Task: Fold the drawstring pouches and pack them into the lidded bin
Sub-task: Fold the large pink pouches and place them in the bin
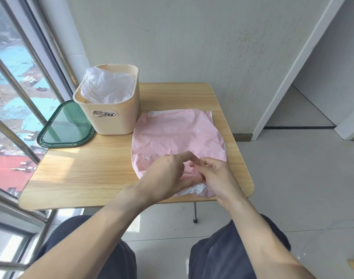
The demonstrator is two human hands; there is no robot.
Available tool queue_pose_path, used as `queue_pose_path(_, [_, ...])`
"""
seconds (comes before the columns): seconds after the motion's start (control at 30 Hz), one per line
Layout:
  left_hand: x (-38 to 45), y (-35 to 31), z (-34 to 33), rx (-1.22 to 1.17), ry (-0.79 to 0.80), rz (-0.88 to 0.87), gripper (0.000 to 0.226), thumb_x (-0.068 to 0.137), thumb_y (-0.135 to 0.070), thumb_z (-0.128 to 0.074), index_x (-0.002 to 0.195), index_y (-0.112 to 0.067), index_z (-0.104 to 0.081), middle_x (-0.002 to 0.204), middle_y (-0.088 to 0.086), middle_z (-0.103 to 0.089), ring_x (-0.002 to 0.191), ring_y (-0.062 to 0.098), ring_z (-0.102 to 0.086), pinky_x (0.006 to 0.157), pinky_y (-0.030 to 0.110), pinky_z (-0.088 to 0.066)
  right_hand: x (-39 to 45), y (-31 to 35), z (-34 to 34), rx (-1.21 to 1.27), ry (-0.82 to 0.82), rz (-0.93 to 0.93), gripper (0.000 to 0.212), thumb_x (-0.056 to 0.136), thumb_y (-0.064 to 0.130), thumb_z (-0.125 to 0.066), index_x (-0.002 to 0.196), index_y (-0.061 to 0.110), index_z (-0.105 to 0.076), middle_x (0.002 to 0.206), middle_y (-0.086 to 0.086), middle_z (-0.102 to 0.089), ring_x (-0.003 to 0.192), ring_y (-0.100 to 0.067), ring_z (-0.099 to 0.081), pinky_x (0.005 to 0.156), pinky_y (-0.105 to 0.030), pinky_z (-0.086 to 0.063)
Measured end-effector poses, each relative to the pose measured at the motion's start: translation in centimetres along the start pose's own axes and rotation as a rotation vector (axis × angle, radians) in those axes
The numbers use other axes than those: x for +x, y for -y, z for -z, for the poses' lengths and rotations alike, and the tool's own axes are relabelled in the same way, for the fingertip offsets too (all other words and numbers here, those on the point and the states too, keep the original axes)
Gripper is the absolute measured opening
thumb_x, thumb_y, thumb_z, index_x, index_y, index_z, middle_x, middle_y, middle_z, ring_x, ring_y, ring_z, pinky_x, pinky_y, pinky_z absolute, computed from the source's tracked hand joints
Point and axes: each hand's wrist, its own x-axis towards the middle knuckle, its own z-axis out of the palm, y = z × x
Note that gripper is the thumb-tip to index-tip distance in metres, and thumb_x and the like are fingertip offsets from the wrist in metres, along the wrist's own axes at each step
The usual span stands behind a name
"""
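Observation:
A pink drawstring pouch (176, 133) lies flat on the right half of the wooden table (87, 170), with its gathered mouth at the near edge. My left hand (168, 174) and my right hand (214, 178) meet over that mouth, and both pinch the thin pink drawstring between fingertips. A white pouch edge peeks out under the pink one at the far side and at the near edge. The beige bin (111, 117) stands at the back left of the table and holds crumpled white translucent pouches (107, 85). Its green lid (65, 125) lies flat to the left of it.
A window with metal bars runs along the left side, close to the table's edge. A white wall stands behind the table and a doorway opens at the right. My knees sit below the table's near edge, over a tiled floor.

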Motion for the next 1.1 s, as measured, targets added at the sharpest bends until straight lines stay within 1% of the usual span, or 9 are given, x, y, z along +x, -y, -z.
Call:
queue_pose_path(0.17, [0.0,0.1,-0.7,0.268,-0.096,-0.165,0.013,0.09,-0.031,-0.063,0.088,-0.032,-0.075,0.054,-0.006,-0.058,0.05,0.018,-0.056,0.047,0.026,-0.033,0.2,-0.4,-0.2,0.071,-0.078,0.018,0.025,0.102,0.021,-0.057,0.093,0.008,-0.076,0.054,0.003,-0.049,0.054,-0.009,-0.047,0.063,-0.031,-0.048])
queue_pose_path(0.3, [0.1,0.8,-1.8,0.402,-0.182,-0.233,0.006,0.084,-0.021,-0.069,0.08,-0.023,-0.072,0.053,-0.003,-0.055,0.047,0.021,-0.051,0.046,0.03,-0.042,0.6,-0.3,0.0,0.057,-0.081,0.033,0.025,0.103,0.02,-0.056,0.096,0.005,-0.074,0.054,0.004,-0.048,0.056,-0.009,-0.048,0.071,-0.038,-0.052])
queue_pose_path(0.47, [0.7,-0.4,-0.7,-0.015,-0.048,0.151,0.022,0.091,-0.032,-0.067,0.072,-0.024,-0.077,0.057,-0.004,-0.065,0.054,0.014,-0.056,0.052,0.027,-0.044,0.9,-0.9,-0.2,0.079,-0.114,0.023,0.021,0.102,0.021,-0.052,0.121,0.012,-0.057,0.049,0.008,-0.051,0.054,-0.007,-0.053,0.073,-0.03,-0.049])
queue_pose_path(0.6, [1.5,-0.9,0.6,-0.528,0.179,0.349,0.051,0.1,-0.014,-0.058,0.048,-0.015,-0.052,0.039,-0.009,-0.04,0.037,0.006,-0.035,0.045,0.016,-0.032,0.7,-0.3,-0.2,0.175,-0.077,0.164,0.032,0.08,0.021,-0.053,0.111,0.012,-0.051,0.057,0.001,-0.048,0.056,-0.012,-0.05,0.066,-0.028,-0.045])
queue_pose_path(0.7, [2.3,-0.6,0.5,-0.82,0.281,0.505,0.05,0.103,-0.009,-0.047,0.053,-0.014,-0.045,0.041,-0.007,-0.03,0.034,0.007,-0.024,0.038,0.017,-0.025,0.8,-0.1,0.1,0.247,-0.032,0.236,0.025,0.076,0.016,-0.048,0.1,0.008,-0.047,0.07,-0.008,-0.046,0.061,-0.017,-0.056,0.064,-0.024,-0.045])
queue_pose_path(0.77, [2.9,-0.4,0.6,-0.872,0.309,0.558,0.045,0.104,-0.012,-0.042,0.059,-0.014,-0.046,0.045,-0.008,-0.026,0.037,0.006,-0.019,0.037,0.017,-0.02,0.8,-0.2,0.5,0.326,0.035,0.221,0.016,0.085,0.016,-0.05,0.098,0.009,-0.044,0.073,-0.009,-0.051,0.069,-0.027,-0.065,0.067,-0.032,-0.048])
queue_pose_path(0.87, [3.3,-0.8,0.8,-0.839,0.346,0.551,0.043,0.102,-0.005,-0.038,0.061,-0.013,-0.046,0.045,-0.008,-0.028,0.037,0.006,-0.02,0.037,0.018,-0.02,0.6,-0.4,1.3,0.273,0.115,0.31,0.022,0.093,0.019,-0.059,0.094,0.001,-0.047,0.071,-0.005,-0.063,0.069,-0.021,-0.07,0.062,-0.034,-0.05])
queue_pose_path(1.0, [3.2,-1.3,0.7,-0.639,0.305,0.422,0.04,0.099,-0.005,-0.053,0.06,-0.01,-0.055,0.043,-0.008,-0.043,0.038,0.003,-0.036,0.041,0.012,-0.031,0.7,-1.1,2.2,-0.13,-0.04,0.548,0.043,0.071,0.042,-0.083,0.08,0.003,-0.067,0.091,-0.005,-0.068,0.086,-0.019,-0.068,0.07,-0.034,-0.053])
queue_pose_path(1.1, [3.1,-1.0,0.5,-0.596,0.222,0.378,0.046,0.1,-0.022,-0.058,0.064,0.007,-0.056,0.043,-0.003,-0.047,0.04,0.005,-0.04,0.045,0.012,-0.034,0.6,-1.1,2.5,-0.212,-0.115,0.504,0.05,0.058,0.058,-0.088,0.073,0.012,-0.074,0.1,0.003,-0.069,0.098,-0.017,-0.067,0.08,-0.032,-0.055])
